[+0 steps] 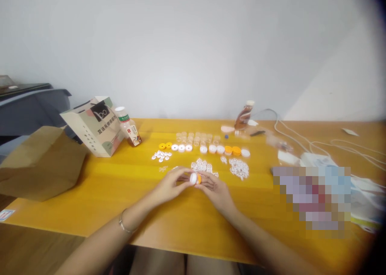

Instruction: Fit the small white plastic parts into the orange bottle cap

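Note:
Between the fingertips of both hands is a small round container (193, 179), white on its left side and orange on its right. My left hand (173, 185) is closed on the white side, and my right hand (216, 189) pinches the orange side. Just beyond the fingers lie flat white lattice pieces (201, 165), with another heap of lattice pieces (239, 168) to the right. Farther back is a row of white round caps (212, 149), orange caps (236, 150), white rings (181, 148) and yellow rings (163, 146). Small white discs (161, 156) lie at the left. Clear little cups (197, 140) stand behind.
A printed paper bag (98, 130), a tilted-looking bottle with a white cap (129, 126) and a brown paper bag (42, 162) occupy the left. At the back right stands a brown drink bottle (244, 116). White cables (297, 134) and plastic packaging (319, 161) lie on the right.

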`<state>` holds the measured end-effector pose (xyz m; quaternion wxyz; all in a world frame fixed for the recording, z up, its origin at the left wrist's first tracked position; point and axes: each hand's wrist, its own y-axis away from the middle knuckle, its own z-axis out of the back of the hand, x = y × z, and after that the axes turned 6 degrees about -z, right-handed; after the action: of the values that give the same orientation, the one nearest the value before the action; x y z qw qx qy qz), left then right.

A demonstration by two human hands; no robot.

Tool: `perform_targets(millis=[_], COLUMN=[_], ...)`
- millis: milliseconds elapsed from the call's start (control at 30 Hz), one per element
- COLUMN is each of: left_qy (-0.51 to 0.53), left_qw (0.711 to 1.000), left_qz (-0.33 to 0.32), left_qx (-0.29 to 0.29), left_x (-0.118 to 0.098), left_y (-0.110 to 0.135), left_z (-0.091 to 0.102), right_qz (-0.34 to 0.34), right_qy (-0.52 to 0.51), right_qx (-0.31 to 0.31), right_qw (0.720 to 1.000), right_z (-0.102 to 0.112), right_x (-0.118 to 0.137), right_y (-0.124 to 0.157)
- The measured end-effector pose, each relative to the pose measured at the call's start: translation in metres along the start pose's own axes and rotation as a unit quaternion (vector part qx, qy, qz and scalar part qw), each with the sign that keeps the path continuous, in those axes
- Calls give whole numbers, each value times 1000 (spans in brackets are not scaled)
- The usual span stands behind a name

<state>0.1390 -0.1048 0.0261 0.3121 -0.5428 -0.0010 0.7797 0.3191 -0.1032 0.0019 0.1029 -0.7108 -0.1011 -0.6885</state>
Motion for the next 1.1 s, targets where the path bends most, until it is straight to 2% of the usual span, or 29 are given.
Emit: perform_targets(millis=[200,367,667,967,1100], left_qy=[-172,-235,-238,-196,-190], left_qw=[982,965,954,970,972], left_qz=[-80,-114,-166,-116,-107], left_qx=[21,40,76,87,82], left_x=[-6,-4,0,-15,-14], left_y=[2,4,4,3,4], left_z=[0,-1,2,8,8], right_qz=[-35,-44,-59,-58,-68], right_qy=[-4,2,1,-1,-24], right_qx=[12,-4,19,46,45], right_qw=[999,999,998,997,996], right_z=[0,-1,-2,-1,-4], right_x=[0,3,5,3,2], right_y=[0,3,4,4,4])
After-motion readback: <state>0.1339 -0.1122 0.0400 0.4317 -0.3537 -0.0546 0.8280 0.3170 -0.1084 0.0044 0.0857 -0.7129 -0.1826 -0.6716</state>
